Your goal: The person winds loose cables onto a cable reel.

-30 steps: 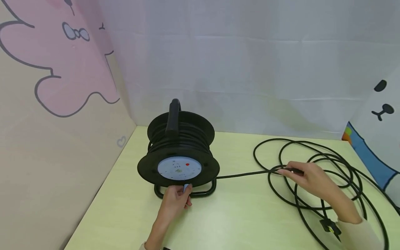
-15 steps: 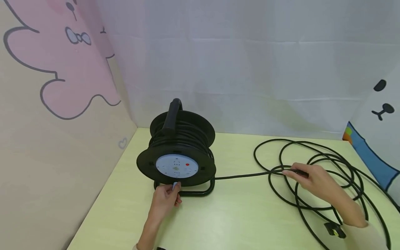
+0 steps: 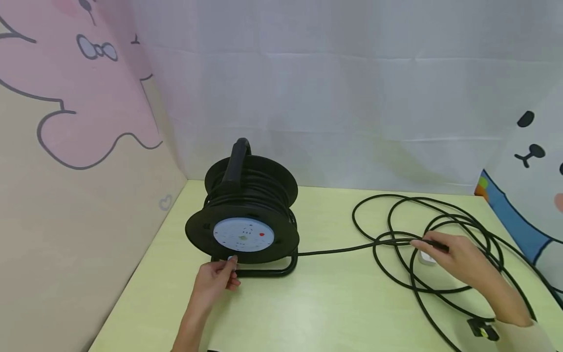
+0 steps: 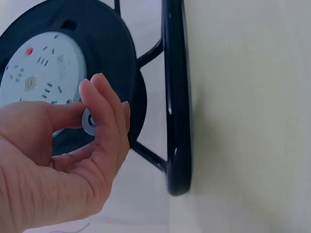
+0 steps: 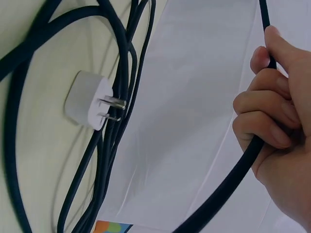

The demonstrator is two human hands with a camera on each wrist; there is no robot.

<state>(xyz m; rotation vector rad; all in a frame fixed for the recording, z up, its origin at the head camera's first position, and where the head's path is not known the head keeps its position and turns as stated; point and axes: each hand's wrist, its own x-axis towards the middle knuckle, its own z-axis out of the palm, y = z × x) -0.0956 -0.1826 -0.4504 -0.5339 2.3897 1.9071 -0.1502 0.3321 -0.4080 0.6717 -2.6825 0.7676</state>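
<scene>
A black cable reel (image 3: 252,188) with a pale blue-white socket face (image 3: 243,234) stands on the table's left part. My left hand (image 3: 212,281) is at the lower rim of its front disc. Thumb and fingers pinch a small pale crank knob (image 4: 88,122), mostly covered by them in the left wrist view. A black cable (image 3: 334,251) runs from the reel to my right hand (image 3: 462,259), whose fingers curl round it. In the right wrist view, a white plug (image 5: 90,99) with metal pins lies beside loose cable loops, apart from that hand.
Loose cable loops (image 3: 391,281) spread over the right side of the pale table (image 3: 334,313). A dark piece with a yellow mark (image 3: 483,330) lies near my right sleeve. A tube-frame foot (image 3: 268,273) supports the reel. Printed walls (image 3: 101,132) border the table.
The left hand has moved left along the disc's bottom with the knob, and the reel's face has turned clockwise. My right hand has shifted slightly right, still holding the cable.
</scene>
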